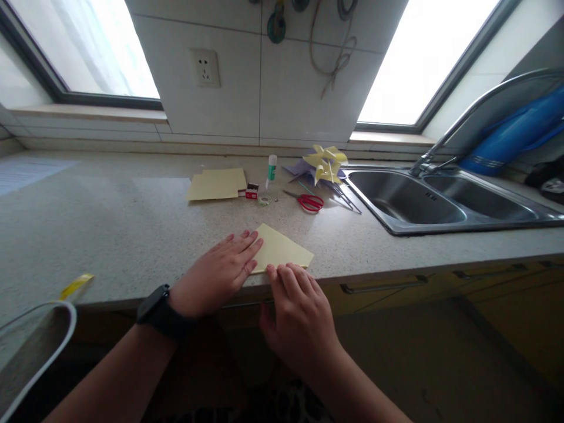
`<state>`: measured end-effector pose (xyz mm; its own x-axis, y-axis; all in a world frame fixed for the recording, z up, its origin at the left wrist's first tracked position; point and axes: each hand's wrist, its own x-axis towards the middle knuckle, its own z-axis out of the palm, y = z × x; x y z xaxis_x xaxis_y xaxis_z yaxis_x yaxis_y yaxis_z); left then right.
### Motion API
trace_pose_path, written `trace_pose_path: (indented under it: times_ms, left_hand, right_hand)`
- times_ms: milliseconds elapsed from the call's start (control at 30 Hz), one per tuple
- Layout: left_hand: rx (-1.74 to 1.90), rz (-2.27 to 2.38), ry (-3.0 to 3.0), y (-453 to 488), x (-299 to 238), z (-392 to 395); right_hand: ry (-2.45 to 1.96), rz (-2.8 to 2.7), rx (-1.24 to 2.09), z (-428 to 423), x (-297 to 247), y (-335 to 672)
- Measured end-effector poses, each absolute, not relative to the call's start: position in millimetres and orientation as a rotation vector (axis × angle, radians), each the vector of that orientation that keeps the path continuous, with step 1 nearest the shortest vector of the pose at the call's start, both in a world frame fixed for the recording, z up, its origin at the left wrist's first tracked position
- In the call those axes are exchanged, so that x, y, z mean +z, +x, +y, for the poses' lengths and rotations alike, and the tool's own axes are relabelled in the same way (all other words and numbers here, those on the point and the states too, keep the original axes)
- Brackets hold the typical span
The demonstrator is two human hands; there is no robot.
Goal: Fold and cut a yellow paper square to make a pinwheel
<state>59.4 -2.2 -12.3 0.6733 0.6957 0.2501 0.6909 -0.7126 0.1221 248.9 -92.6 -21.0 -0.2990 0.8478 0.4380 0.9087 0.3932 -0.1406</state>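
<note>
A folded pale yellow paper sheet (284, 249) lies at the front edge of the speckled countertop (110, 229). My left hand (218, 271), with a black watch on the wrist, lies flat on the paper's left part, fingers stretched out together. My right hand (299, 311) rests at the counter's edge with its fingertips pressing the paper's near edge, fingers extended.
Farther back lie a stack of yellow sheets (217, 184), a small red box (252, 191), a glue stick (272, 168), red-handled scissors (309, 202) and a yellow paper pinwheel (326, 163). A steel double sink (440, 200) with a tap is at right. A white-rimmed object (39, 346) is at lower left.
</note>
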Motion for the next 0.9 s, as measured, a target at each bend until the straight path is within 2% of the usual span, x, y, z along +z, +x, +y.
trace_pose_path:
  times_ms: [900]
  left_hand:
    - [0.367, 1.268, 2.889, 69.8, -5.5, -3.4]
  right_hand:
    - [-1.45, -2.181, -0.23, -86.7, -20.5, 247.5]
